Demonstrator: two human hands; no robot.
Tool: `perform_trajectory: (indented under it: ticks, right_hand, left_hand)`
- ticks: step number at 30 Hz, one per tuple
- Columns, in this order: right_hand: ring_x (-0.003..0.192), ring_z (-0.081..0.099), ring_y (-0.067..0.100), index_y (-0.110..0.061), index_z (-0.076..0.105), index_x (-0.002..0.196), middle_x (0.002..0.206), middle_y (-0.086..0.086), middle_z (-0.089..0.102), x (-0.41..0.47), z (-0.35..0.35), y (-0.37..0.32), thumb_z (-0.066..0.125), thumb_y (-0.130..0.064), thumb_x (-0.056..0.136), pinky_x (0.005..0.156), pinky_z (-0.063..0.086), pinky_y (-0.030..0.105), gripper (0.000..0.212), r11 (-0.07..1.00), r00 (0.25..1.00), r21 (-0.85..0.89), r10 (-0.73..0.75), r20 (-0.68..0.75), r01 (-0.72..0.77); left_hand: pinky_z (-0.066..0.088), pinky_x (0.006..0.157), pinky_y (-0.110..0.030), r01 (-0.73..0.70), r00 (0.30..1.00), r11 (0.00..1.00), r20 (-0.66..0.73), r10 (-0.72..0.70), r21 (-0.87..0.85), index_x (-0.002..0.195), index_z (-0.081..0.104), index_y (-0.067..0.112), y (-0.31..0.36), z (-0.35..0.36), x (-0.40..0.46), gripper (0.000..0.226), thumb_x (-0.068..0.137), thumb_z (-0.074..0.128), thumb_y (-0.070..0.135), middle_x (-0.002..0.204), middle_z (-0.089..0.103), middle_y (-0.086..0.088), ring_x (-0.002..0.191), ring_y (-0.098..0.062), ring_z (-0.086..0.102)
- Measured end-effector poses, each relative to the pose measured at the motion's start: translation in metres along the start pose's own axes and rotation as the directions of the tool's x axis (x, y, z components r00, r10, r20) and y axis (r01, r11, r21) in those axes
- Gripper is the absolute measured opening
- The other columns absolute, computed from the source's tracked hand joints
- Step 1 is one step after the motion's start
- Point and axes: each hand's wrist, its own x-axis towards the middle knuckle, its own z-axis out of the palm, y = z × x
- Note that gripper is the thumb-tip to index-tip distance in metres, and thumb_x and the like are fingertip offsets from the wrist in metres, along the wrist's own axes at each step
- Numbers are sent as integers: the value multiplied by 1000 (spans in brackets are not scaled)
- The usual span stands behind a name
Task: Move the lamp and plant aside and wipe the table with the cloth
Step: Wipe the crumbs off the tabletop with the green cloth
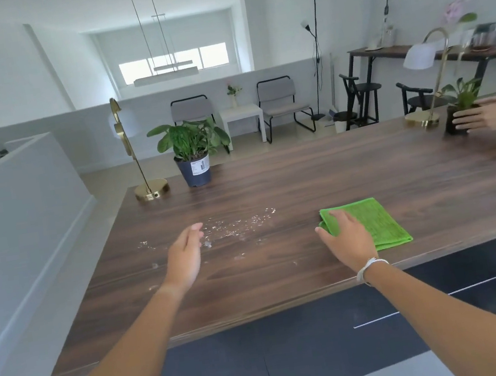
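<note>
dark wood-grain counter (319, 177): the folded green microfibre cloth (377, 223) lies near the near edge, right of centre. the right hand (349, 238) rests flat on the cloth's left part, its grip spread, pinching nothing. the left hand (186, 256) hovers open, fingers loosely together, beside scattered white crumbs (236, 225). the gold-based lamp (139, 159) and the leafy plant in a dark blue pot (191, 151) stand at the far-left corner. another person's hand (487, 116) touches a small dark-potted plant (462, 110) at the far-right edge.
</note>
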Motion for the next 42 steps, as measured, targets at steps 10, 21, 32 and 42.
perform_trajectory:
  ticks: [10, 21, 32, 42]
  right_hand:
    - [142, 5, 42, -14, 16, 145, 155, 17, 12, 34, -3, 48, 43, -73, 72, 116, 4, 51, 97, 905, 963, -423, 158, 220, -52]
    - [129, 30, 50, -3, 50, 121, 140, 20, 43, 55, -4, 54, 31, -23, 92, 110, 25, 54, 40, 878, 973, -478, 109, 202, 1]
    - [94, 58, 41, 5, 55, 98, 102, 27, 65, 66, -11, 20, 37, -13, 90, 75, 41, 38, 27, 919, 986, 359, 134, 101, -162]
    - [80, 49, 35, 7, 55, 97, 98, 29, 62, 56, 45, -29, 38, -11, 89, 72, 36, 37, 26, 906, 993, 405, 109, 51, -120]
  left_hand:
    - [35, 106, -35, 39, 996, 992, -88, -28, 120, 110, 61, 28, -17, 26, -38, 26, 95, 41, 32, 115, 64, -1, 114, -18, 55]
    - [33, 101, -26, 42, 985, 967, -171, 1, 253, 119, 60, 12, -15, 42, -58, 33, 95, 41, 26, 122, 63, -4, 118, -15, 52]
    - [32, 96, -25, 66, 976, 927, -219, 18, 369, 120, 59, 13, -10, 5, -50, 34, 95, 40, 26, 121, 61, -3, 113, -14, 50]
    - [33, 108, -40, -8, 996, 693, -59, 72, 721, 128, 51, 17, -58, -88, -28, 44, 92, 39, 38, 133, 54, -5, 127, -25, 44]
